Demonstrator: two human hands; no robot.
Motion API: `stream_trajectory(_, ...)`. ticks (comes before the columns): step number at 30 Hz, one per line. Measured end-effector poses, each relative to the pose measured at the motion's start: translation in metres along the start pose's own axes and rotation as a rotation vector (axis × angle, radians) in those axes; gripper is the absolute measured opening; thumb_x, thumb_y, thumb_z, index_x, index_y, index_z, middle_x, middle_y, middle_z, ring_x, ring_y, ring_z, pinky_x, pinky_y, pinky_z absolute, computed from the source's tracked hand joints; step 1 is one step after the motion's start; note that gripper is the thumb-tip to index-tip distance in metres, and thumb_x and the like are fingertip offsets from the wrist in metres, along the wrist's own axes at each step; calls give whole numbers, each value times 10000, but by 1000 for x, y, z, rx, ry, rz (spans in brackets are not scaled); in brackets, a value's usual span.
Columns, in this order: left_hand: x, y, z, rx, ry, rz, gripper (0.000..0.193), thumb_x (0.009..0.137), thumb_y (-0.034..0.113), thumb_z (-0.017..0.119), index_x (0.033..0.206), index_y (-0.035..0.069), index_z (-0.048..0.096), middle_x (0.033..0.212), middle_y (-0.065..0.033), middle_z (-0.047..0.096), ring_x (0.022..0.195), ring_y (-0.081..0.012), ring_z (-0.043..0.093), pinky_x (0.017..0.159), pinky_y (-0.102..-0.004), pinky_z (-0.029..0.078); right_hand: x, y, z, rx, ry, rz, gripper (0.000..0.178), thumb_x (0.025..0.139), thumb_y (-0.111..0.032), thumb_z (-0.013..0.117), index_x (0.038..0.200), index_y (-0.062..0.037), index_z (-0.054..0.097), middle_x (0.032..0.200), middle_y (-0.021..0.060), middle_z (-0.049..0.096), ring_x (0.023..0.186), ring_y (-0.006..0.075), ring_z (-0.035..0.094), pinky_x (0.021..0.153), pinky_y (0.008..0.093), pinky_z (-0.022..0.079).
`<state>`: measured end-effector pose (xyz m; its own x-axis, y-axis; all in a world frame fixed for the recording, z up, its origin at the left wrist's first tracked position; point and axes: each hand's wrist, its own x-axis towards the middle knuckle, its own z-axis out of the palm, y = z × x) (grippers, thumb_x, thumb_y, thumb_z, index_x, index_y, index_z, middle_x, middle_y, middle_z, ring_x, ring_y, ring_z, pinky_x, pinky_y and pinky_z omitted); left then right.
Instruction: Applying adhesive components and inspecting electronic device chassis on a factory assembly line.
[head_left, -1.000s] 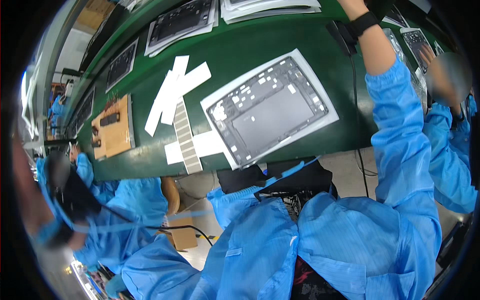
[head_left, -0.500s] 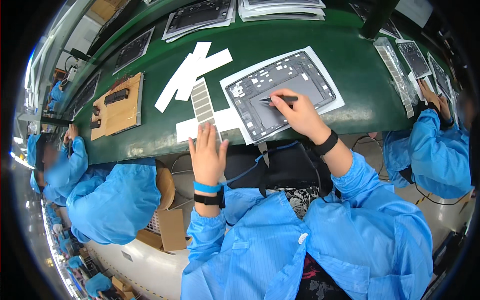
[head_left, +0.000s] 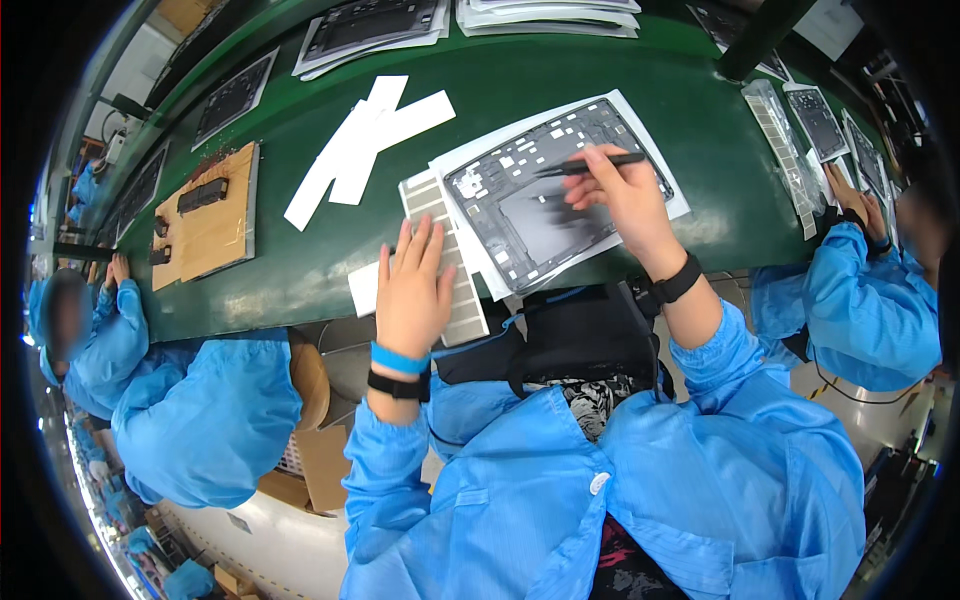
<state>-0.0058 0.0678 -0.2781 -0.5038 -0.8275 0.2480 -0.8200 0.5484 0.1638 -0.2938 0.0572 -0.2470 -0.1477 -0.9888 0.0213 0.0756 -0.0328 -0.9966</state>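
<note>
My left hand (head_left: 413, 290) lies flat with fingers spread, pressing on a white strip sheet (head_left: 428, 203) that carries a row of grey rectangular pads. My right hand (head_left: 632, 205) is closed round black tweezers (head_left: 570, 168), their pointed end aimed left over a dark tablet-like housing (head_left: 540, 232). Small white patches dot the housing, mostly along its far part. It rests on a white sheet (head_left: 676, 200). Blurred fingers of my right hand hide part of the housing's middle.
White paper strips (head_left: 345, 150) lie crossed beyond my left hand. Farther left, a brown board (head_left: 240, 225) bears black parts. Stacked housings on white sheets (head_left: 545, 18) stand at the back. Co-workers in blue sit on both sides; a bagged pad strip (head_left: 785, 160) lies right.
My right hand has lifted and moved right and away, the tweezers swinging more level. My left hand and the pad sheet have shifted nearer me, the sheet now beside the housing.
</note>
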Motion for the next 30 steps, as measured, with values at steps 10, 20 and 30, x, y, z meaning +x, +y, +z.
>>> stream_trajectory(10,4,1,4,-171,61,-80,689,801,278,684,1396,8,467,1447,-205,419,1347,-400,378,1097,-471,317,74,34,125,-321,-336,-139,156,918,-150,633,909,5,649,720,39,654,601,84,595,554,248,476)
stream_trajectory(20,11,-24,-4,-273,23,-19,722,734,352,760,1349,48,534,1365,-205,474,1252,-395,454,1057,-471,371,80,35,141,-444,-380,-139,196,875,-182,658,885,13,654,692,71,661,631,108,620,581,267,478)
stream_trajectory(30,9,-24,4,-203,105,32,708,747,371,757,1342,52,545,1362,-212,481,1256,-402,460,1073,-489,358,80,37,149,-464,-408,-197,183,868,-160,637,924,12,663,741,76,684,642,124,636,595,280,501)
